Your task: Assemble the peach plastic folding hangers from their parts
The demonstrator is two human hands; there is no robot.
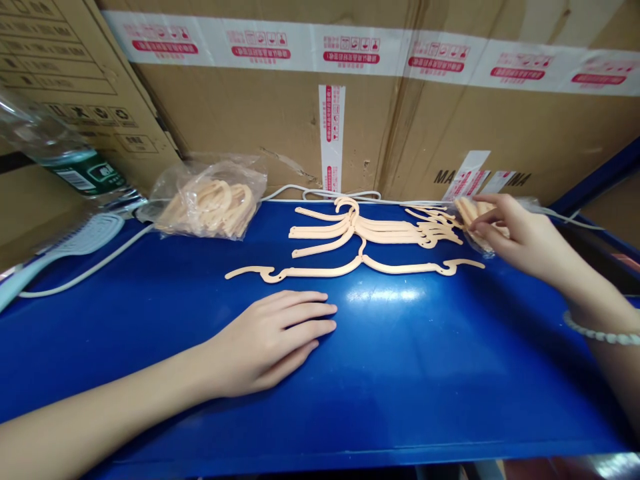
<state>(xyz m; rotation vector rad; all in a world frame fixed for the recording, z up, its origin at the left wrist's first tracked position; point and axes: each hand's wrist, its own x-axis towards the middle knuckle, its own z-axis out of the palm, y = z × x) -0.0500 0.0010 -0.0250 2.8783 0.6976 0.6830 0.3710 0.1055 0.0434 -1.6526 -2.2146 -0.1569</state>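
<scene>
My left hand point(280, 340) lies flat on the blue tabletop point(380, 393), palm down, fingers stretched out and holding nothing. Just beyond it, a peach-coloured plastic hanger point(325, 270) is spread out, with a hooked piece at each end of its arms. Behind that lie several stacked hangers point(387, 231); their left arms fan apart, and end pieces bunch up on the right. At the far right, my right hand point(525, 237) is over a clear bag of peach-coloured pieces point(465, 212). Its thumb and fingers are apart at the pieces, which it partly hides.
Another clear bag of peach-coloured parts point(210, 207) sits at the back left. A light blue hairbrush point(87, 237) and a plastic bottle point(83, 167) are at the left edge. A white cable point(95, 265) runs along the back. Large cardboard boxes point(260, 113) wall off the rear.
</scene>
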